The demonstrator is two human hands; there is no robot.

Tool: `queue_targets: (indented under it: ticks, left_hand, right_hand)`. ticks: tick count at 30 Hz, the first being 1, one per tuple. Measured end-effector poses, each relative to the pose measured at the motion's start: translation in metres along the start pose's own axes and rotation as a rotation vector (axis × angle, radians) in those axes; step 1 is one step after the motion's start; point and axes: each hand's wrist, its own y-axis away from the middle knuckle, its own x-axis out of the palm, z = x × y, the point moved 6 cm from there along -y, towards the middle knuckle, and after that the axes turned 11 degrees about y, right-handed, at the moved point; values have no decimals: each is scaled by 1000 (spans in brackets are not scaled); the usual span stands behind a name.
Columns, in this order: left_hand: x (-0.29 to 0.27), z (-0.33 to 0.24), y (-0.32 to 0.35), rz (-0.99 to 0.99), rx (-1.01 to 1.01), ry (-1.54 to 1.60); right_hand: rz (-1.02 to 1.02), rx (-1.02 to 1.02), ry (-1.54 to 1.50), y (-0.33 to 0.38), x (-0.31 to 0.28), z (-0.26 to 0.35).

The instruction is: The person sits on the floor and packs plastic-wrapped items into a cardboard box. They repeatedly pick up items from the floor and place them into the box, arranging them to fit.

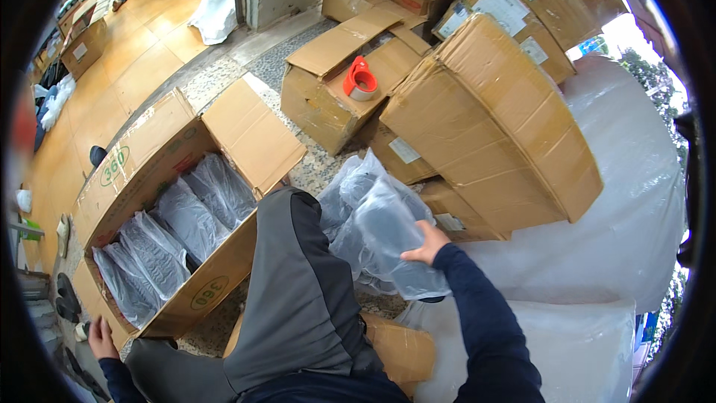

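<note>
My right hand [428, 243] is closed on a clear plastic bag [393, 227] with a dark, flat thing inside, whose kind I cannot make out. It holds this bag above a heap of similar clear bags [344, 205] to the right of my knee. My left hand [101, 337] is empty, fingers apart, beside the near left corner of an open cardboard box [211, 292]. Inside that box, dark things in clear plastic bags [186, 216] lie side by side in a row; some show a ribbed surface.
A red tape dispenser [360, 79] sits on a carton [317, 108] ahead. Large cartons [485, 119] are stacked at the right, beside bulky plastic-wrapped bales [597, 201]. Loose shoes [67, 296] lie on the floor at the left. A white sack [216, 11] stands by the doorpost.
</note>
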Motion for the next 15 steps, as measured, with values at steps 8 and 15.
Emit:
queue_targets:
  ticks: [8,15]
  left_hand:
    - [-13,88,107,-138,-157,-266]
    - [-14,48,101,-142,-186,-385]
  right_hand:
    - [42,273,196,-79,70,22]
    - [-380,-280,495,-22,166,96]
